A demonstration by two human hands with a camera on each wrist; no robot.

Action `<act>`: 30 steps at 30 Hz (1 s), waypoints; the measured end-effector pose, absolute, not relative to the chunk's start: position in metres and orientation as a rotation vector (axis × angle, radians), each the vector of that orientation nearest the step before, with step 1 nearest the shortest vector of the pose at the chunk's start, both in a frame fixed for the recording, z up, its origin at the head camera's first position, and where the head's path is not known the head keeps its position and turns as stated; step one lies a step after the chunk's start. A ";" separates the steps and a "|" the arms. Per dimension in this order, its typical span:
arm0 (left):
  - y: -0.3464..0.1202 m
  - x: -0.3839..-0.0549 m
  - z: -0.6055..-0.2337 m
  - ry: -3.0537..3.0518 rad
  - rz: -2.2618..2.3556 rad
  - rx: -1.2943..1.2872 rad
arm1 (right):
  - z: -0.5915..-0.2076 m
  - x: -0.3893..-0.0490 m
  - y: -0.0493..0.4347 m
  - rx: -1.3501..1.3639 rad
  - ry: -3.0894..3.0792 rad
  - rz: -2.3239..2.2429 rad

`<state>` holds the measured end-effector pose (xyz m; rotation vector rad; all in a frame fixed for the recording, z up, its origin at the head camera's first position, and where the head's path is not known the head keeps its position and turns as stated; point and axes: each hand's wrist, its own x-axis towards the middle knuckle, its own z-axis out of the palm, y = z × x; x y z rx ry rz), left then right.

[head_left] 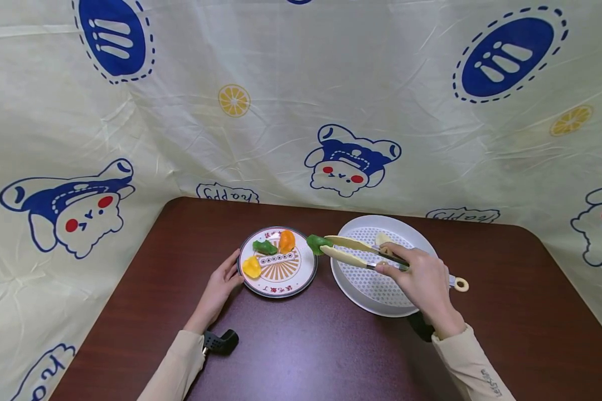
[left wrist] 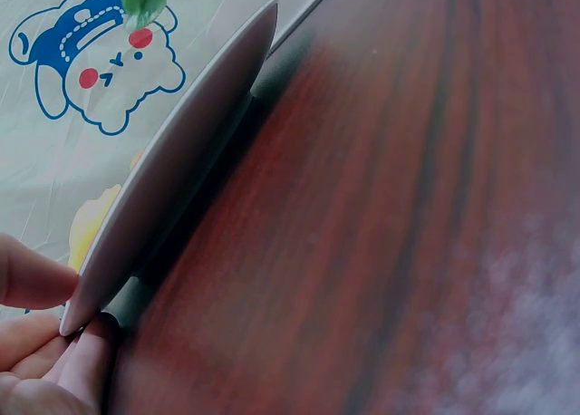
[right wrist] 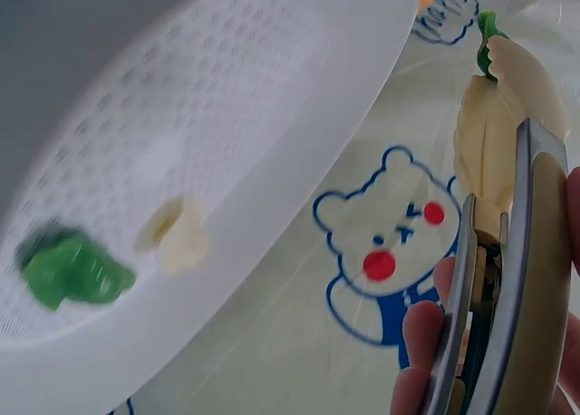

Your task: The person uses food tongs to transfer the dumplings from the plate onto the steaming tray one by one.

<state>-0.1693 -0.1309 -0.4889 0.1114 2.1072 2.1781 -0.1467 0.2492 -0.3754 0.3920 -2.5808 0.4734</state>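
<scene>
My left hand (head_left: pixel 222 287) pinches the rim of a round white plate (head_left: pixel 303 275), thumb above and fingers beneath, as the left wrist view shows. On the plate lie a green piece (head_left: pixel 265 247), an orange piece (head_left: pixel 287 241) and a yellow piece (head_left: pixel 252 267), soft-looking and dumpling-like. In my right hand (head_left: pixel 426 281) are cream-tipped tongs (head_left: pixel 348 258) with metal and dark handles. Their tips pinch another green piece (head_left: pixel 318 244) between plate and pan. Inside the white pan (head_left: pixel 351 298), the right wrist view shows a green piece (right wrist: pixel 77 270) and a cream piece (right wrist: pixel 184 238).
The pan's short handle with a cream ring end (head_left: pixel 461 284) points right. Everything stands on a dark brown table (head_left: pixel 291 345) with rounded far corners. A pale printed cloth (head_left: pixel 281 156) hangs behind it. Black wrist devices (head_left: pixel 222 341) sit at the sleeves.
</scene>
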 end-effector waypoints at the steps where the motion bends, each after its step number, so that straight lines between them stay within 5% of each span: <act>1: -0.131 -0.169 -0.489 2.104 2.180 0.100 | -0.375 -0.146 0.252 0.388 -2.568 0.471; 30: -0.131 -0.170 -0.488 2.075 2.181 0.103 | -0.393 -0.162 0.319 0.304 -2.577 0.395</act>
